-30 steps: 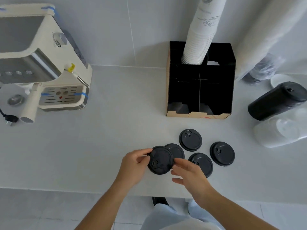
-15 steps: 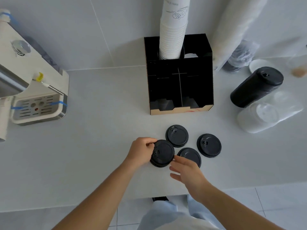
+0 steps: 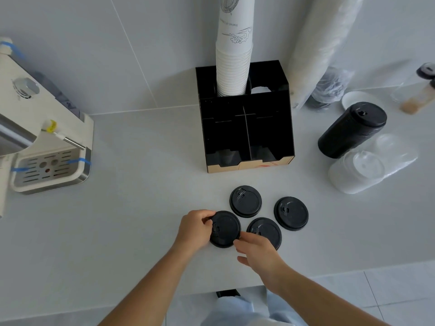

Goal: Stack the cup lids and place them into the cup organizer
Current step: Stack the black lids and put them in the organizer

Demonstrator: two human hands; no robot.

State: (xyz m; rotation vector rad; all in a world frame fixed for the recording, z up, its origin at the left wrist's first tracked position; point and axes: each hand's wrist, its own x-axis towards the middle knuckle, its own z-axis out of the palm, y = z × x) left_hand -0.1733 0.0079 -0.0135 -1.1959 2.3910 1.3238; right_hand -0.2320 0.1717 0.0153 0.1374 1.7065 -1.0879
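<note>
A small stack of black cup lids rests on the white counter near its front edge. My left hand grips its left rim with thumb and fingers. My right hand touches its lower right rim with the fingertips. Three single black lids lie beside it: one behind, one to the right and partly under my right hand, one farther right. The black cup organizer stands behind them, its front compartments open, with a tall stack of white paper cups in its back left slot.
A cream coffee machine stands at the left. To the right lie a black sleeve of lids and a bag of clear lids. A wrapped sleeve of white cups leans on the wall. The counter's front edge runs just below my hands.
The lid held in both hands a second ago now sits on another lid as a stack. The camera view has shifted to the right.
</note>
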